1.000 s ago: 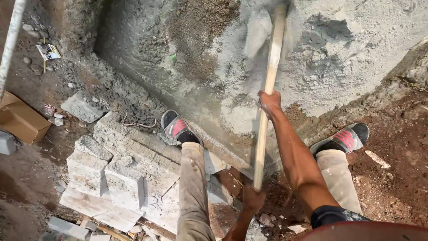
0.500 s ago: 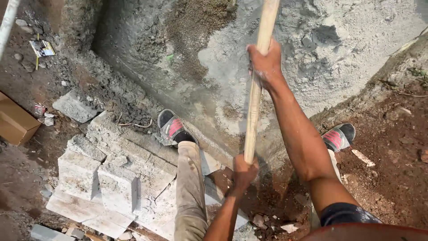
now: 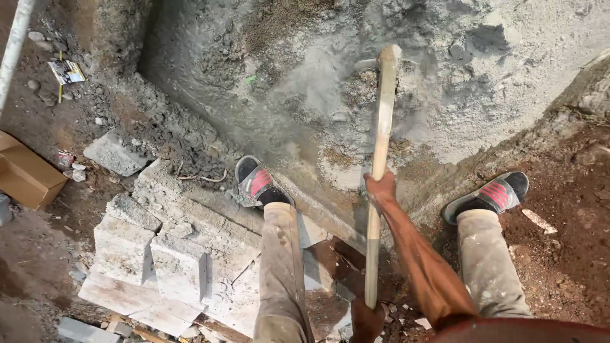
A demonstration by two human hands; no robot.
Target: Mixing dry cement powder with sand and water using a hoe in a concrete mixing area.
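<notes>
I hold a long wooden tool handle [image 3: 381,133] with both hands. My right hand [image 3: 380,188] grips it at mid-length. My left hand [image 3: 366,319] grips its near end at the bottom of the view. The tool's metal head [image 3: 381,62] is down in a large heap of grey cement and sand mix [image 3: 413,95]. My feet in grey and red sandals stand either side: the left foot [image 3: 259,183] on the stone edge, the right foot [image 3: 492,195] on red earth.
A stack of grey stone blocks and slabs [image 3: 159,254] lies at the lower left. A loose stone [image 3: 114,154] and a brown cardboard box [image 3: 25,174] sit further left. A pale pole [image 3: 14,47] runs along the left edge. Red soil [image 3: 559,254] covers the right.
The tool came down from its raised position into the mix. My right hand slid down the handle toward me, and my left hand dropped lower.
</notes>
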